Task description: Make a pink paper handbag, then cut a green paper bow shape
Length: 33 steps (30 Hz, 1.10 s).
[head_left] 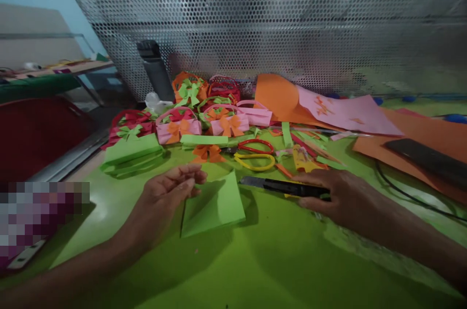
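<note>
My right hand point(324, 192) is closed around a utility knife point(282, 186). Its metal blade points left, toward a folded sheet of light green paper point(219, 207). That paper stands slightly raised off the green tabletop, its fold partly open. At its upper left edge is my left hand point(166, 192), fingers loosely bent and apart with nothing visible between them; whether a fingertip touches the paper I cannot tell. Beyond the paper lie scissors point(255, 155) with one red and one yellow handle, and an orange paper bow point(207, 153). Close behind my right hand sits a yellow tool point(304, 159).
Small paper bags with bows point(178, 129) crowd the back left beside a dark bottle point(156, 70). Orange sheets point(275, 97) and a pink sheet point(350, 112) lie at the back right, near a black phone-like object point(426, 158). A perforated metal panel point(255, 22) rises behind.
</note>
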### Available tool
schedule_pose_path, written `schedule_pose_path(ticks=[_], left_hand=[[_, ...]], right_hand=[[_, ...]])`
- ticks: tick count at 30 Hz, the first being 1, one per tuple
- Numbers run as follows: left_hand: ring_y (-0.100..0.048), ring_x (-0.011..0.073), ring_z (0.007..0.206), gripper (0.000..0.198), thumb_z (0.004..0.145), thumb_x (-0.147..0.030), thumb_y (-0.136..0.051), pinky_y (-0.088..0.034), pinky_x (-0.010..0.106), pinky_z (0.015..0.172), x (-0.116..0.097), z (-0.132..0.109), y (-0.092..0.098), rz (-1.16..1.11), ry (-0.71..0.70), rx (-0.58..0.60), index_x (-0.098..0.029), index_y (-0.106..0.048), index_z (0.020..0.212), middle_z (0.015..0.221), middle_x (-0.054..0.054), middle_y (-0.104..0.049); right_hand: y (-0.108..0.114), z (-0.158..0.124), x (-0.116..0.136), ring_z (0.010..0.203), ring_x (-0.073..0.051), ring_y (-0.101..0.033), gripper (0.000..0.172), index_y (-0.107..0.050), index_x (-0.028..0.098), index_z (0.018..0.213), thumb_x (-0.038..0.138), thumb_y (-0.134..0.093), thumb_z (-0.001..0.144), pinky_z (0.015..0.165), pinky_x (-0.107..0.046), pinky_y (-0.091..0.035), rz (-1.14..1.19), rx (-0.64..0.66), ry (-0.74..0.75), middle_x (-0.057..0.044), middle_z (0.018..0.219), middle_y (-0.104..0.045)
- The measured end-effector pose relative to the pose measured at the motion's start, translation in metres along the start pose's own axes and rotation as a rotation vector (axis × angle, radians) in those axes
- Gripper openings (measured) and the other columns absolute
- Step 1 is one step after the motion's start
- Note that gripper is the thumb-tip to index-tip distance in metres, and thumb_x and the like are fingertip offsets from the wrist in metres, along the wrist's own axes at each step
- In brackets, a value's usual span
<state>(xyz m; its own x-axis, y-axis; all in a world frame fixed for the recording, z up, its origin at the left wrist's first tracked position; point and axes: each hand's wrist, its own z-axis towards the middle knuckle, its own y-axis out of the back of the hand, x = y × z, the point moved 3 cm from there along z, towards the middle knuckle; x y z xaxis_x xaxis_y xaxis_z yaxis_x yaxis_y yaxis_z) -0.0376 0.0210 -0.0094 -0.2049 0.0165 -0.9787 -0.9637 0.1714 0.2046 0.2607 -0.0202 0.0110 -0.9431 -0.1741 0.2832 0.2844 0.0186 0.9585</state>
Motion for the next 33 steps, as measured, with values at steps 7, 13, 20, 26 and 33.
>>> schedule_pose_path(ticks=[7, 13, 20, 26, 33], left_hand=[[-0.052, 0.0278, 0.112, 0.05, 0.072, -0.043, -0.062, -0.039, 0.047, 0.097, -0.012, -0.006, -0.002, 0.477, -0.215, 0.023, -0.022, -0.053, 0.116, 0.123, 0.009, -0.056], [-0.04, 0.0341, 0.122, 0.087, 0.059, -0.047, -0.072, -0.032, 0.052, 0.1, -0.006, -0.007, -0.003, 0.717, -0.355, 0.076, -0.025, -0.034, 0.134, 0.137, 0.011, -0.042], [-0.056, 0.0244, 0.102, 0.077, 0.064, -0.042, -0.07, -0.042, 0.04, 0.093, -0.011, -0.006, 0.001, 0.785, -0.453, 0.039, -0.027, -0.036, 0.131, 0.108, 0.003, -0.059], [-0.059, 0.0188, 0.088, 0.062, 0.069, -0.04, -0.066, -0.046, 0.03, 0.083, -0.015, -0.012, 0.002, 0.786, -0.53, -0.001, -0.034, -0.042, 0.126, 0.091, -0.002, -0.059], [-0.059, 0.0146, 0.077, 0.041, 0.074, -0.037, -0.062, -0.046, 0.025, 0.08, -0.018, -0.017, 0.001, 0.811, -0.556, 0.033, -0.03, -0.051, 0.114, 0.08, -0.004, -0.06]], right_hand=[[-0.007, 0.001, -0.007, 0.083, -0.029, -0.066, 0.038, -0.064, 0.028, 0.11, 0.038, -0.06, 0.073, 0.068, -0.04, -0.051, -0.017, -0.01, -0.019, -0.005, 0.099, -0.071], [-0.004, 0.0, -0.002, 0.082, -0.028, -0.067, 0.035, -0.065, 0.027, 0.107, 0.036, -0.061, 0.073, 0.066, -0.037, -0.051, -0.033, -0.049, 0.009, -0.005, 0.096, -0.071], [-0.001, -0.001, 0.001, 0.076, -0.027, -0.067, 0.039, -0.065, 0.025, 0.108, 0.035, -0.063, 0.071, 0.061, -0.035, -0.05, -0.031, -0.016, -0.033, -0.006, 0.093, -0.072], [-0.001, -0.003, 0.001, 0.071, -0.024, -0.066, 0.033, -0.066, 0.026, 0.103, 0.034, -0.064, 0.071, 0.06, -0.032, -0.048, 0.003, -0.029, -0.009, -0.004, 0.086, -0.072], [-0.004, -0.002, 0.005, 0.069, -0.022, -0.065, 0.027, -0.067, 0.028, 0.096, 0.033, -0.065, 0.069, 0.054, -0.027, -0.044, 0.015, -0.058, -0.011, -0.002, 0.089, -0.071]])
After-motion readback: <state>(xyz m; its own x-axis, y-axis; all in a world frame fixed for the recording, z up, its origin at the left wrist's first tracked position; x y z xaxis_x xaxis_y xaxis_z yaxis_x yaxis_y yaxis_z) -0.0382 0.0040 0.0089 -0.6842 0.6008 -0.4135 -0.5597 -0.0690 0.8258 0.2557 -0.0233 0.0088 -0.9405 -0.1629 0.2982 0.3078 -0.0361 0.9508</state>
